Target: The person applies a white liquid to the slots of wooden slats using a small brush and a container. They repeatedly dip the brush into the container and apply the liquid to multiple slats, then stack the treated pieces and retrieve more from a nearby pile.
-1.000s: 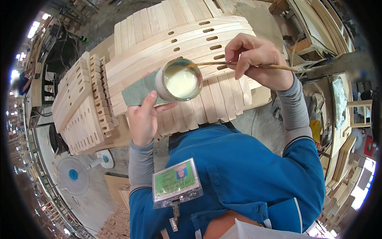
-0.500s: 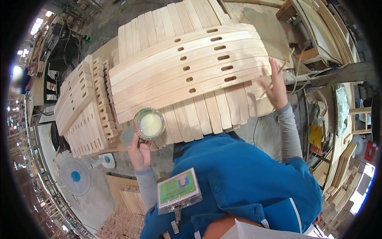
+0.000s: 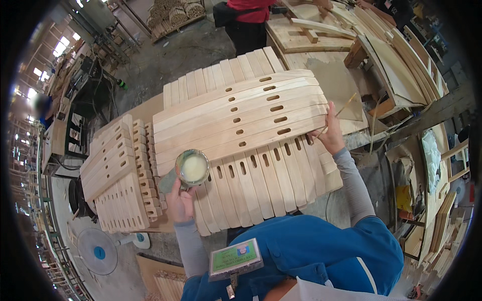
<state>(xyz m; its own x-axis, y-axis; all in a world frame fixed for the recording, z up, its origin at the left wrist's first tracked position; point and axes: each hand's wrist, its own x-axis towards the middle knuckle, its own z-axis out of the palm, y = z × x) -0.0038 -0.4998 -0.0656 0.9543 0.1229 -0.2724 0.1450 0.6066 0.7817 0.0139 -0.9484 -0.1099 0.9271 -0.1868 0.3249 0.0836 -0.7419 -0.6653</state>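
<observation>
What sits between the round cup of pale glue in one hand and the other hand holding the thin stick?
In the head view, only pale slotted wooden slats span from the round cup of pale glue in the left hand to the right hand holding the thin stick.

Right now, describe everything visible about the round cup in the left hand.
The cup is a small round container, open at the top, with a thin metallic-looking rim and a pale, creamy yellowish paste filling it. The left hand holds it upright from below, above the near edge of the slotted wooden slats. A grey-green piece shows beneath it; what that is cannot be told.
</observation>
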